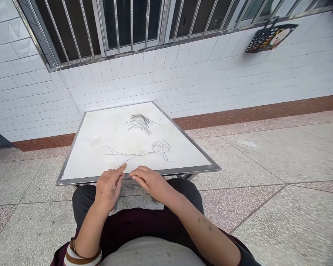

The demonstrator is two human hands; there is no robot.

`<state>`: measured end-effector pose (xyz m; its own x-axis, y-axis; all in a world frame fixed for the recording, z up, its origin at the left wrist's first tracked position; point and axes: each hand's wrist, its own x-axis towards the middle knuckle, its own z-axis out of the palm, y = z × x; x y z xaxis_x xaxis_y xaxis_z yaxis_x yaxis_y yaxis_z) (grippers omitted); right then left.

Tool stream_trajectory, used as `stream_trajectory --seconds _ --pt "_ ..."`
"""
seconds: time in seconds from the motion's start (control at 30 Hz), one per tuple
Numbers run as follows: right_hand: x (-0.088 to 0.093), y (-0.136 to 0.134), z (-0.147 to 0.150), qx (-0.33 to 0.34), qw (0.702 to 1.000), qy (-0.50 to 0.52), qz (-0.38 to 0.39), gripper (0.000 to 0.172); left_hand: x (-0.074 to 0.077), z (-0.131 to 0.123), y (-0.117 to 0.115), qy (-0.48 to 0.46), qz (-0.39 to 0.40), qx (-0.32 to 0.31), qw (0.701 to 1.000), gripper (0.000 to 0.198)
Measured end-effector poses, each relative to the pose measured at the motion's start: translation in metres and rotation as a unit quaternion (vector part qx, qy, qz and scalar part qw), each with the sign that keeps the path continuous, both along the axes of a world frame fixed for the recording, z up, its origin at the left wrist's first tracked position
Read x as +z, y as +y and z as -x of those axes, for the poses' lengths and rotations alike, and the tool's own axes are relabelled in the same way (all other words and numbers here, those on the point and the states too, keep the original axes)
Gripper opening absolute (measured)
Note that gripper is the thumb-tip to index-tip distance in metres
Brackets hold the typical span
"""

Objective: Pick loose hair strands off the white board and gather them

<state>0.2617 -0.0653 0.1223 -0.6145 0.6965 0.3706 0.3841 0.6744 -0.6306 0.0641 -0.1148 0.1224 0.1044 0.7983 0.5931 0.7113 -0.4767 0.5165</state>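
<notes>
A low white table (80,155) with a metal rim stands in front of my knees. Thin dark strands lie on it: a loose bundle (140,123) at the far middle, a small coiled tangle (161,147) nearer, and a long strand (122,154) running left. My left hand (108,186) rests at the near edge with its forefinger stretched out onto the tabletop and the other fingers curled. My right hand (150,179) sits beside it at the rim, fingers bent together pointing left; I cannot make out anything between them.
A white tiled wall (211,74) with a barred window (113,26) rises behind the table. A dotted bag (269,37) hangs on the wall at upper right. Speckled floor tiles (280,166) stretch around, with a pale scrap (246,143) lying to the right.
</notes>
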Motion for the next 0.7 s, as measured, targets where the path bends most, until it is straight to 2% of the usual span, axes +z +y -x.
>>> stream_trajectory --seconds 0.23,0.4,0.53,0.7 --pt "-0.011 -0.003 0.009 -0.055 0.994 -0.018 -0.094 0.019 -0.004 -0.009 -0.001 0.052 -0.035 0.029 0.998 0.04" --pt "-0.014 -0.006 0.013 -0.108 0.987 -0.023 -0.117 0.018 -0.004 -0.014 -0.002 0.079 -0.03 0.044 0.995 0.038" --pt "-0.018 -0.006 0.014 -0.157 0.98 -0.022 -0.123 0.018 0.0 -0.012 -0.006 0.026 0.056 0.054 0.997 0.039" --pt "-0.021 -0.002 0.01 -0.208 0.97 -0.007 -0.126 0.018 0.004 -0.007 -0.008 -0.143 0.198 0.031 0.969 0.038"
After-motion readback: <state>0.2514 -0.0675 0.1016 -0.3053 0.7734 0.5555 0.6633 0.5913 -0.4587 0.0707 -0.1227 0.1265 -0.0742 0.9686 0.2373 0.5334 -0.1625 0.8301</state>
